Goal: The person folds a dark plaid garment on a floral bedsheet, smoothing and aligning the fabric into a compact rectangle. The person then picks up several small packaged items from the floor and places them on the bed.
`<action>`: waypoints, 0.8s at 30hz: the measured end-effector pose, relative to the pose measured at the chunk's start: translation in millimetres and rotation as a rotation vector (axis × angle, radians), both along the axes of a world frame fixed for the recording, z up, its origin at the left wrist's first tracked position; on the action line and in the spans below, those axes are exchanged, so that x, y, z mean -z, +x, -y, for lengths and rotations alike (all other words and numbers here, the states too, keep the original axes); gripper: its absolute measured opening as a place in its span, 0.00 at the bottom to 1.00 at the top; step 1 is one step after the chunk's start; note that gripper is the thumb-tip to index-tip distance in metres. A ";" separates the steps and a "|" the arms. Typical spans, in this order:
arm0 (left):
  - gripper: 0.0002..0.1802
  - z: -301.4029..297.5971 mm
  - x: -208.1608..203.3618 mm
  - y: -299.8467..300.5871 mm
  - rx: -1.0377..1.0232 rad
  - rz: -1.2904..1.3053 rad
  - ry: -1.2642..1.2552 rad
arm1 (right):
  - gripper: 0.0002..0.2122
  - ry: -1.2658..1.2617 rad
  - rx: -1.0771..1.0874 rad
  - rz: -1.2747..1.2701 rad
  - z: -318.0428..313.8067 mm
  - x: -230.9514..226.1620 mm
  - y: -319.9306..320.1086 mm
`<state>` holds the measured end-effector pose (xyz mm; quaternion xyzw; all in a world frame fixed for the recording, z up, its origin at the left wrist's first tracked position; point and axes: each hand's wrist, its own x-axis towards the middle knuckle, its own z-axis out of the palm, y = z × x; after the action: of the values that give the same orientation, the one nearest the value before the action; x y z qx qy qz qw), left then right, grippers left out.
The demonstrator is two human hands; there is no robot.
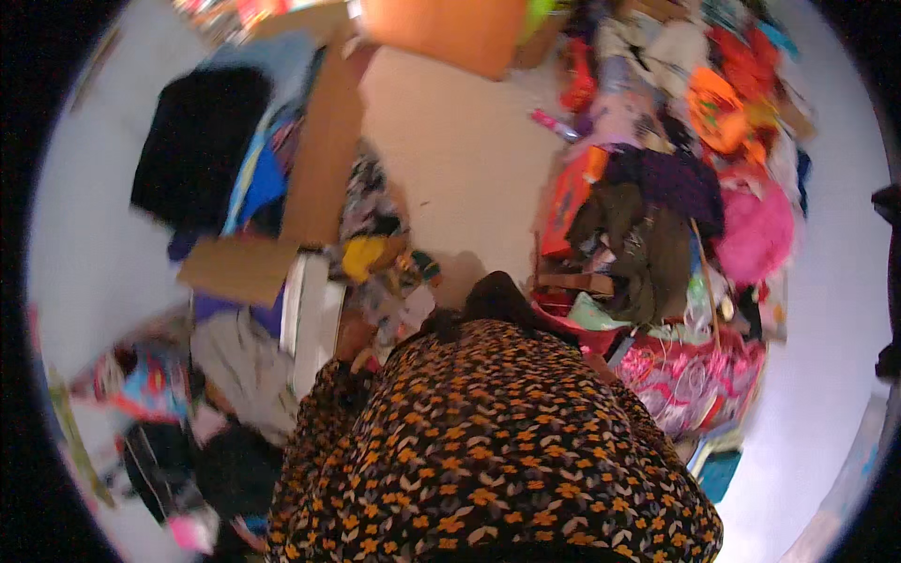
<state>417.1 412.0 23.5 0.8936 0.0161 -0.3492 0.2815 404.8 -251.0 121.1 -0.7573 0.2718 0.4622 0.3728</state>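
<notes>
My left hand (357, 340) shows only as a small blurred patch past the flowered sleeve, beside the white box (314, 314). Its fingers cannot be made out. On the other side, a sliver of my right hand (601, 366) shows at the edge of my flowered clothing (497, 441). A small dark flat thing (620, 347) lies right by it; whether the hand holds it cannot be told. Close to that hand is a pink patterned bag (690, 380). Near the left hand lie a yellow cloth (364, 255) and crumpled pale pieces (399, 314).
An open cardboard box (324, 150) with dark and blue cloth stands at left. Heaped clothes (648, 235), a pink round item (755, 230) and an orange cloth (718, 113) line the right wall. The pale floor (460, 159) runs between, up to an orange panel (446, 33).
</notes>
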 end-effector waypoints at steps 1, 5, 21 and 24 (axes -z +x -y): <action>0.09 -1.6 8.8 24.1 0.129 0.072 0.025 | 0.15 0.001 0.046 0.004 -1.8 2.4 -3.3; 0.10 5.2 17.6 94.2 0.562 0.405 0.123 | 0.15 0.039 0.205 0.011 -9.4 18.9 -2.5; 0.09 86.9 -73.0 360.4 0.076 -0.288 0.078 | 0.15 0.370 0.604 0.266 65.2 90.6 209.3; 0.09 104.4 -84.9 409.0 0.063 -0.293 0.069 | 0.15 0.851 0.713 0.391 88.1 96.7 237.1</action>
<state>826.1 307.7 108.5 0.8424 0.0410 -0.4835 0.2342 641.8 -339.1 24.5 -0.4743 0.2266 0.2287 0.8194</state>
